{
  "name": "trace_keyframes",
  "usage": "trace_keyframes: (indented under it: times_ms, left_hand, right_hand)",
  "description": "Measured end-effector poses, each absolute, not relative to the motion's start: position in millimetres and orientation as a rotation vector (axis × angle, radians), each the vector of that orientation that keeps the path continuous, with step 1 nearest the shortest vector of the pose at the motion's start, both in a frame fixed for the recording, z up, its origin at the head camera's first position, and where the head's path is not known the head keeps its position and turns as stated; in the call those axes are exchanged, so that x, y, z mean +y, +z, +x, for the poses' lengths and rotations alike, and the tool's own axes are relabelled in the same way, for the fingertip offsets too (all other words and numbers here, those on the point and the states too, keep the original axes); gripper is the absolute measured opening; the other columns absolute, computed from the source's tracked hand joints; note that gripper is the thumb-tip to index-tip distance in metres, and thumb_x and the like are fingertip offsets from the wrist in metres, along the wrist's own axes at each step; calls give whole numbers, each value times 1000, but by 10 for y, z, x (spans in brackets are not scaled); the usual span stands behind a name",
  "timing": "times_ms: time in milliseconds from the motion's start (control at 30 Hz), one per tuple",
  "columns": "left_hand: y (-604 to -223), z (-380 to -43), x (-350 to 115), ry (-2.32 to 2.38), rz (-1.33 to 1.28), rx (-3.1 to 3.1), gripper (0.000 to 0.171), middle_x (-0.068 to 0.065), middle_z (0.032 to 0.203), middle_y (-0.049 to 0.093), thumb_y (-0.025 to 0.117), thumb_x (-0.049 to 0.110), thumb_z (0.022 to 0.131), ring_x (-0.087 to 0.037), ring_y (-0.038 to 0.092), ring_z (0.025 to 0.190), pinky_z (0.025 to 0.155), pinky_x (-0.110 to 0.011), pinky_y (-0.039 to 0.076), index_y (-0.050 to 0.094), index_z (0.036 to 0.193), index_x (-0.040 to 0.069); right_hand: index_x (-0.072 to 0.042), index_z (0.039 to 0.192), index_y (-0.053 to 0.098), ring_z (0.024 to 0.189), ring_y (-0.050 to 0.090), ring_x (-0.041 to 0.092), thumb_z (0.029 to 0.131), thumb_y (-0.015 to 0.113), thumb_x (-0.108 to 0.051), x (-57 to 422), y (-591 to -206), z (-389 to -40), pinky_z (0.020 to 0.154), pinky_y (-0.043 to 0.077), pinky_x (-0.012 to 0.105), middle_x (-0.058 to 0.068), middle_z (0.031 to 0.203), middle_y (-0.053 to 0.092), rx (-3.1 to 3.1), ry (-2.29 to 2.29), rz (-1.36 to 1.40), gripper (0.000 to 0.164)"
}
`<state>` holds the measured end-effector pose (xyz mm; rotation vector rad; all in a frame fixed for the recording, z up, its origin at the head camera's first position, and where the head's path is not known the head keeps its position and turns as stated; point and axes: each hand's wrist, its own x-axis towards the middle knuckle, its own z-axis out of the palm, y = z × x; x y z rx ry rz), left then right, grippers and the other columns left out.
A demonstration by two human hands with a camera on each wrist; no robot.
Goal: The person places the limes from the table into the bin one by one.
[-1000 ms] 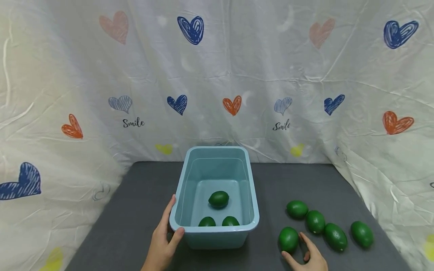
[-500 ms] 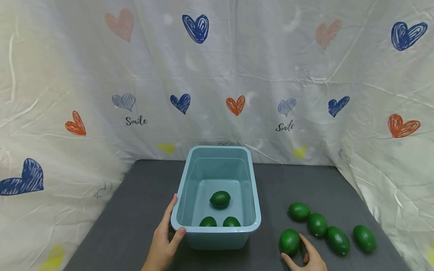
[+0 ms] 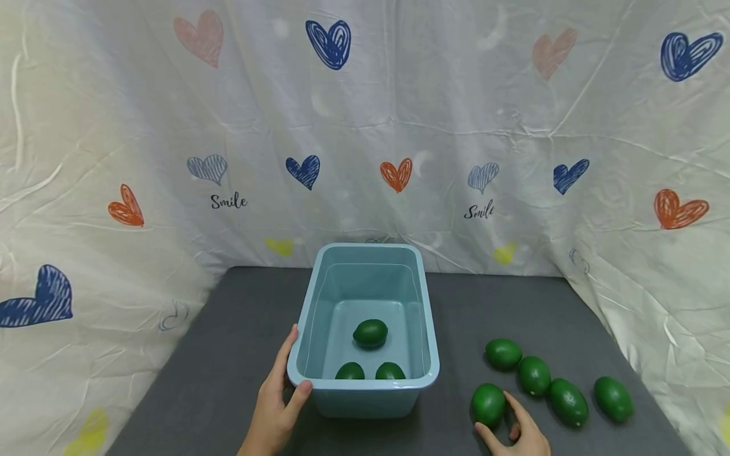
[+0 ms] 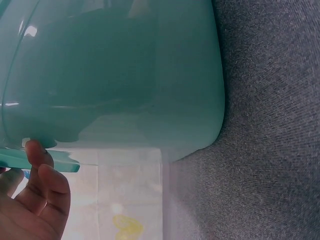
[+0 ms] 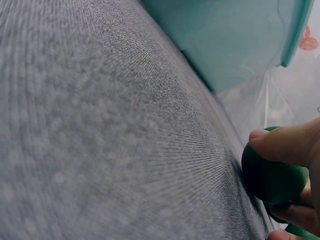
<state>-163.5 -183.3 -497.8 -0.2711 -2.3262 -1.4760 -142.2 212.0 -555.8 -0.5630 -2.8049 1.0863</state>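
Note:
My left hand (image 3: 274, 405) holds the near left corner of a light blue plastic bin (image 3: 365, 401), thumb on the front rim and fingers along the left side. In the left wrist view, curled fingers (image 4: 52, 187) show just under the rim beside the bin wall (image 4: 115, 75). Inside the bin lie a dark green lime (image 3: 370, 333) and two others, partly hidden by the front wall. To the right, my right hand (image 3: 519, 430) pinches a lime (image 3: 487, 405) resting on the grey table. The right wrist view shows the thumb pressed on this lime (image 5: 272, 175).
Beyond the right hand, several more limes lie on the grey tabletop (image 3: 251, 329): one (image 3: 503, 354) at the back, two in a row with it, and one (image 3: 613, 399) farthest right. A white curtain (image 3: 353, 126) with printed hearts hangs behind and around the table.
The view has shifted slightly, moving everything a little in the picture. Both hands keep their places on the bin and the lime.

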Motion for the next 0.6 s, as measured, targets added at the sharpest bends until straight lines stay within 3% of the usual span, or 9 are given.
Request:
trace_keyframes:
  times_ms: [267,600]
  left_hand:
    - [-4982,-1630,-1841,-1466,-262,-2332,82,0,175,28,64,9,104,5,38,145,101,-10,42,22,171,29]
    - [-4970,-1634,-1818,-1437,-237,-2350,83,1,173,30,64,7,102,-2,46,140,98,-22,50,23,171,29]
  right_hand:
    - [0,146,58,62,40,22,83,86,-51,2117,-5551,-1404,63,37,41,5,72,44,-2784,1108,-575,86]
    - [-3,147,57,63,43,22,82,86,-56,2134,-5535,-1401,68,39,43,4,71,45,-2709,1152,-664,89]
